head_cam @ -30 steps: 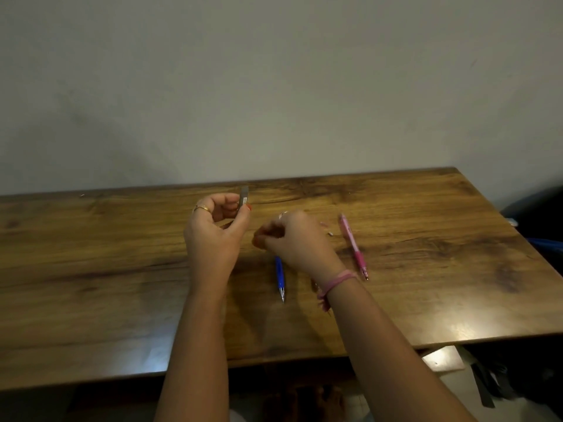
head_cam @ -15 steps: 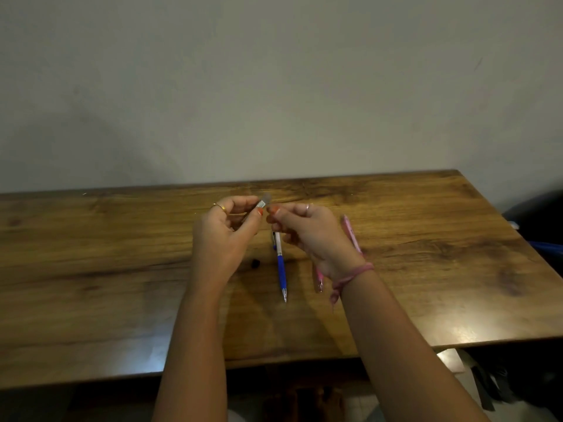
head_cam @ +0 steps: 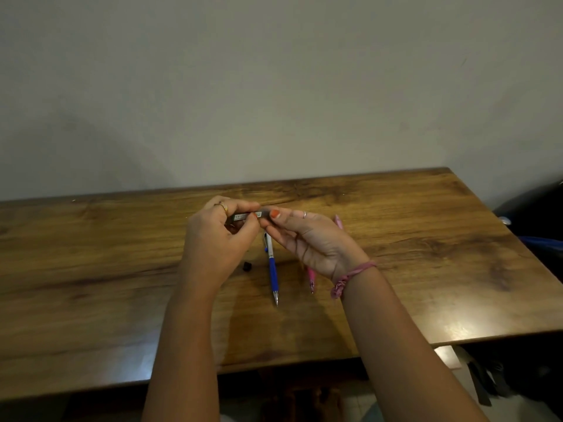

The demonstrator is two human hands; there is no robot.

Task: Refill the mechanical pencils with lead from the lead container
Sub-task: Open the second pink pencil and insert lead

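My left hand (head_cam: pixel 217 236) pinches a small grey lead container (head_cam: pixel 247 215), held level above the table. My right hand (head_cam: pixel 307 239) pinches the container's right end between thumb and fingers. Below my hands a blue and white mechanical pencil (head_cam: pixel 272 266) lies on the wooden table (head_cam: pixel 91 269), tip toward me. A pink mechanical pencil (head_cam: pixel 310 277) lies to its right, mostly hidden by my right hand. A small black cap (head_cam: pixel 247 266) sits on the table left of the blue pencil.
A plain wall stands behind the table's far edge. Dark objects and a blue item (head_cam: pixel 542 242) sit off the table's right side. The table's near edge runs just below my forearms.
My right hand set the black cap on the table, then rose to the container's end. My left hand turned the container from upright to level.
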